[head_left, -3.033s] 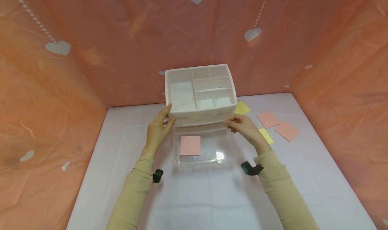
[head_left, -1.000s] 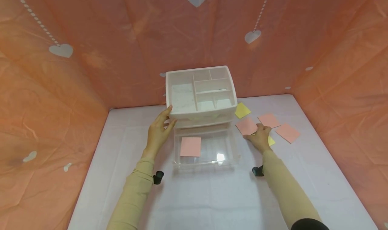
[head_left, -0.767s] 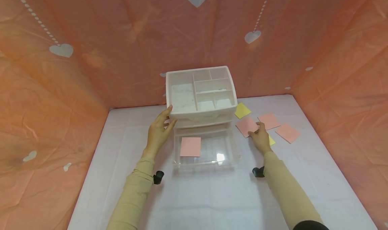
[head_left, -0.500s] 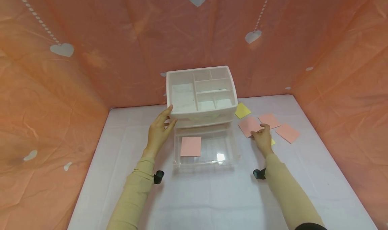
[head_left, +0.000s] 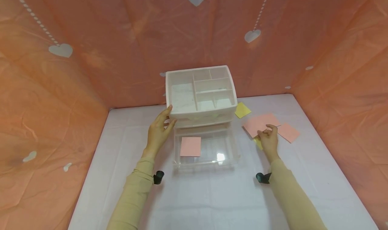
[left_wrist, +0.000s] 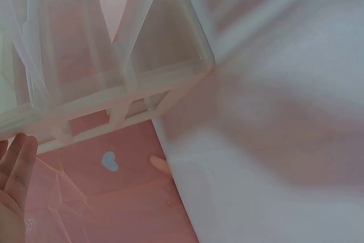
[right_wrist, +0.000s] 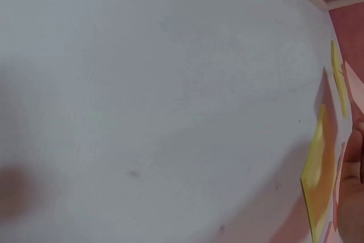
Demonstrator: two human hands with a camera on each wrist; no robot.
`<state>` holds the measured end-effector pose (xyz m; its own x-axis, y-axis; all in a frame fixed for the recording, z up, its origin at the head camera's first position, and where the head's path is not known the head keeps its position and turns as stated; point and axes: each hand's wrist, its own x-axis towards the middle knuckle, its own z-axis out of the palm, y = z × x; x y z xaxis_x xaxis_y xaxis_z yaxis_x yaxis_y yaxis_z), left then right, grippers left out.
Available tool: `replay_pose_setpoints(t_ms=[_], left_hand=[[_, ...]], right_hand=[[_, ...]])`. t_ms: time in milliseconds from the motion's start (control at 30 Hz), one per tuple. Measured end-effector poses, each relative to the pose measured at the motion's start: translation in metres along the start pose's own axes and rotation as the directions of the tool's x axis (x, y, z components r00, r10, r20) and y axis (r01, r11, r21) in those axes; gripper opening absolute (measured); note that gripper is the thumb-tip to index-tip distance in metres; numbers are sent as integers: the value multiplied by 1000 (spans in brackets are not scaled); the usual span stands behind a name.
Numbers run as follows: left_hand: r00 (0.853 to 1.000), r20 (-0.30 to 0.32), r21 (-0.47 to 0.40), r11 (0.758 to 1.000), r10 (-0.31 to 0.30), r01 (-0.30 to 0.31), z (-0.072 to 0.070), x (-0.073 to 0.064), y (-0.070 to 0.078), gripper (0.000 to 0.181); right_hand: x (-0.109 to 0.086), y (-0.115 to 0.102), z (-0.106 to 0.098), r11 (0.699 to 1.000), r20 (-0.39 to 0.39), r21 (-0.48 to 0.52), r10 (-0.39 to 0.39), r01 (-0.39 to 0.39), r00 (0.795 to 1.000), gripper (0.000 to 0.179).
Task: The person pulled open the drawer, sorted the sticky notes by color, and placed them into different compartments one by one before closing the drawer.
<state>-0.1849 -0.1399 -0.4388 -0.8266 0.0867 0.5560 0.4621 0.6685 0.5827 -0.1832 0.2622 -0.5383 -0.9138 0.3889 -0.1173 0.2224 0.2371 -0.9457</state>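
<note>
My left hand (head_left: 157,130) touches the front left corner of a white desk organizer (head_left: 201,115), fingers fairly straight; the left wrist view shows the fingertips at its edge. Below it a clear drawer (head_left: 212,145) is pulled out, with a square pink sticky note pad (head_left: 190,146) on its left side. To the right, my right hand (head_left: 269,139) pinches another pink sticky note pad (head_left: 253,127) between thumb and fingers, partly hiding its edge. In the right wrist view that pad (right_wrist: 355,86) rises from the fingertips. It overlaps a second pink pad (head_left: 272,118) in the head view.
More sticky note pads lie on the white table (head_left: 197,199): a yellow one (head_left: 242,110) beside the organizer, a yellow one (head_left: 258,143) near the right hand, and a pink one (head_left: 289,133) farther right. Orange cloth (head_left: 136,48) with hearts encloses the table.
My right hand has left the drawer's right side, reached the pads, and now pinches a pink one, shifting it right over its neighbour. The left hand stays at the organizer's corner.
</note>
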Motion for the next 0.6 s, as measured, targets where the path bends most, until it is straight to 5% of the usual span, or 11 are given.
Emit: replay_pose_setpoints(t_ms=[300, 600], left_hand=[[1000, -11, 1, 1000, 20, -20, 1, 0, -1, 50], [999, -20, 4, 999, 35, -35, 1, 1, -1, 50]], right_hand=[[-13, -13, -5, 998, -40, 58, -37, 39, 999, 46], [-31, -43, -12, 968, -87, 230, -85, 103, 993, 42]])
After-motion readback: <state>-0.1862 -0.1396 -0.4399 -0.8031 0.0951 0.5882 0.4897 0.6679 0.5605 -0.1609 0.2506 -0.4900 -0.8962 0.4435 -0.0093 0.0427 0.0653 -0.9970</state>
